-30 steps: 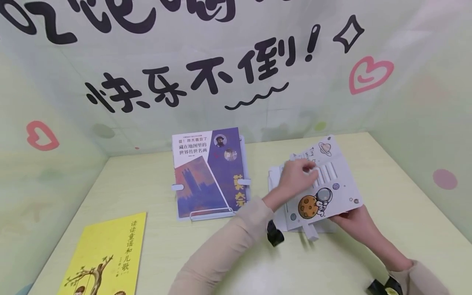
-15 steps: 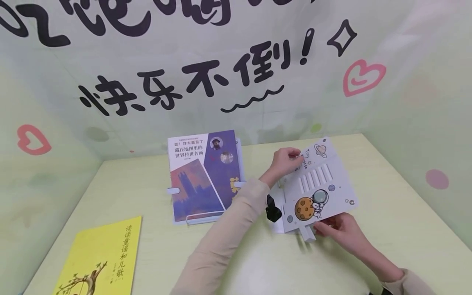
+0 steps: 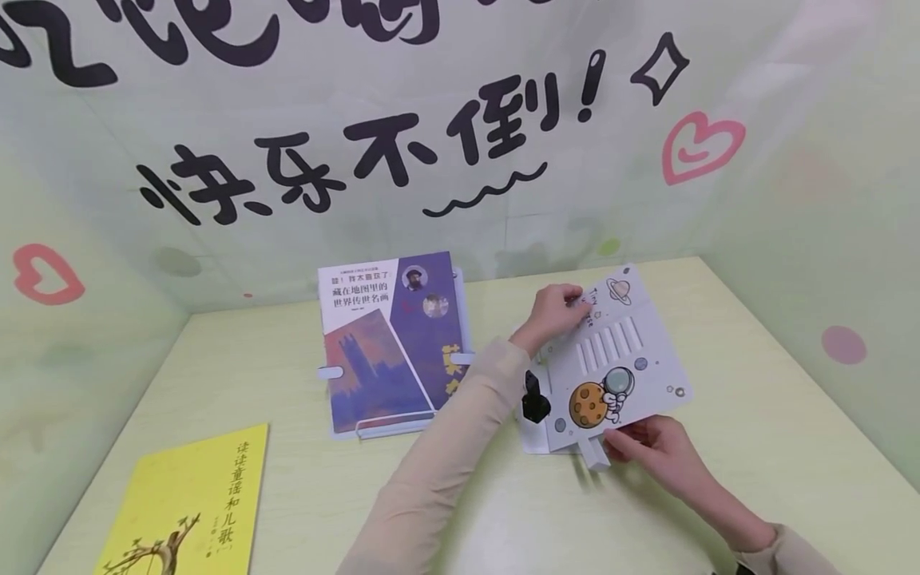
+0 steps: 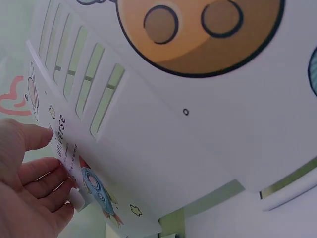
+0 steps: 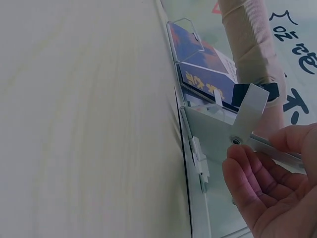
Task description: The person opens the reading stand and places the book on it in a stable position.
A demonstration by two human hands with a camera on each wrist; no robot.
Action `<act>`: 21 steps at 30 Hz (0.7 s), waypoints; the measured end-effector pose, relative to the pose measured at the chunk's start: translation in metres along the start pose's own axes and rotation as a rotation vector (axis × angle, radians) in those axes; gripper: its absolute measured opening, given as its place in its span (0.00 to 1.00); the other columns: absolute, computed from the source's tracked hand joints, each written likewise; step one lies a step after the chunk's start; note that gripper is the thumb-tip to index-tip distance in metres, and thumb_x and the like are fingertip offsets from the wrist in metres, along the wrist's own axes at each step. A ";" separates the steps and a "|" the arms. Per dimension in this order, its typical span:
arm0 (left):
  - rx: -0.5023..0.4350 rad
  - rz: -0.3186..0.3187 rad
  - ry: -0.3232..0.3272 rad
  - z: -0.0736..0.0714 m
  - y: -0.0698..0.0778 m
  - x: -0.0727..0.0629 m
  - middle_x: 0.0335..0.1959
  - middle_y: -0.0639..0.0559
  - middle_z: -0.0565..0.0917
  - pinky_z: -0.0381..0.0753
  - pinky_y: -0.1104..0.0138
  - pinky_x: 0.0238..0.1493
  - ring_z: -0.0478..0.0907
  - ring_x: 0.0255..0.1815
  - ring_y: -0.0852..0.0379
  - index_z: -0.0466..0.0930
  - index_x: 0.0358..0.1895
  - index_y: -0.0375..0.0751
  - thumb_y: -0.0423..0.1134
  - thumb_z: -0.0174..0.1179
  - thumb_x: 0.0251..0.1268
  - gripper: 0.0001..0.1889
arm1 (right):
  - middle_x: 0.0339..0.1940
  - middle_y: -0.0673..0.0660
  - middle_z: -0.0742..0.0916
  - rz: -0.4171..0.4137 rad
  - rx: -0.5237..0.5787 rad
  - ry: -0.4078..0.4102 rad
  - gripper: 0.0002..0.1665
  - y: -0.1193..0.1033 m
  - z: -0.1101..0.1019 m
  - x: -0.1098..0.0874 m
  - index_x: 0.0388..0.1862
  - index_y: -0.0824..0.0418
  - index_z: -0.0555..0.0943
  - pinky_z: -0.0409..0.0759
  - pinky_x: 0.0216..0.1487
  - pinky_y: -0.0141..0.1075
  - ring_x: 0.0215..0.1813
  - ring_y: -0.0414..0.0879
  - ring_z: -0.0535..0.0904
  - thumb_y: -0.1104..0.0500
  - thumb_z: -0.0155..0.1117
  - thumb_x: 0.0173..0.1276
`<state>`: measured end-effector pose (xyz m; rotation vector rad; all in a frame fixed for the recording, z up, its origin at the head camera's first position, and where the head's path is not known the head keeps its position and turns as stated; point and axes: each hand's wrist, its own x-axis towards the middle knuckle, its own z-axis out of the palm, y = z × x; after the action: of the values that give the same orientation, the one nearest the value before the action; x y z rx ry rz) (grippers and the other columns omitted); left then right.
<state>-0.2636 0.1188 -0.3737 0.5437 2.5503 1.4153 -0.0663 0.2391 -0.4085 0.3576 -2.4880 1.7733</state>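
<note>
A white book stand point(image 3: 660, 363) with an astronaut print and a row of slots is tilted up on the right of the table in the head view. My left hand point(image 3: 553, 313) pinches the upper left edge of its panel; the left wrist view shows the thumb point(image 4: 37, 136) in front and the fingers partly hidden behind. At the lower edge, my right hand point(image 3: 664, 447) grips the panel, thumb above and fingers curled beneath. A small white lip point(image 3: 594, 454) sticks out at the bottom, beside the right thumb. In the right wrist view, a pale bracket point(image 5: 251, 110) rises by the fingertips.
A purple and white book point(image 3: 424, 335) leans on another stand, held by side clips and a wire rest point(image 3: 395, 423), left of my left forearm. A yellow book point(image 3: 194, 487) lies at the front left of the table point(image 3: 345, 495). A printed backdrop point(image 3: 402, 231) closes the rear.
My left hand has gone from over the slots to the panel's upper left edge. The right hand has shifted left along the lower edge, near the lip. The head view has moved slightly.
</note>
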 end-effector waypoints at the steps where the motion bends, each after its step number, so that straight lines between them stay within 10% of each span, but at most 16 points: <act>1: 0.005 0.005 -0.002 -0.001 0.001 0.000 0.53 0.46 0.80 0.75 0.72 0.52 0.75 0.53 0.56 0.75 0.58 0.36 0.39 0.58 0.66 0.19 | 0.28 0.59 0.86 -0.004 -0.002 0.006 0.09 0.000 0.000 0.000 0.41 0.78 0.75 0.83 0.29 0.35 0.28 0.39 0.82 0.72 0.58 0.64; 21: -0.015 -0.072 0.010 -0.023 -0.006 -0.003 0.51 0.45 0.81 0.76 0.68 0.52 0.78 0.50 0.55 0.75 0.58 0.36 0.35 0.56 0.66 0.18 | 0.28 0.54 0.87 0.090 -0.038 0.109 0.08 0.004 -0.017 -0.001 0.37 0.80 0.77 0.82 0.29 0.32 0.28 0.36 0.81 0.73 0.56 0.65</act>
<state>-0.2693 0.0966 -0.3663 0.4386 2.5376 1.4146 -0.0674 0.2568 -0.4071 0.1445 -2.4941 1.7242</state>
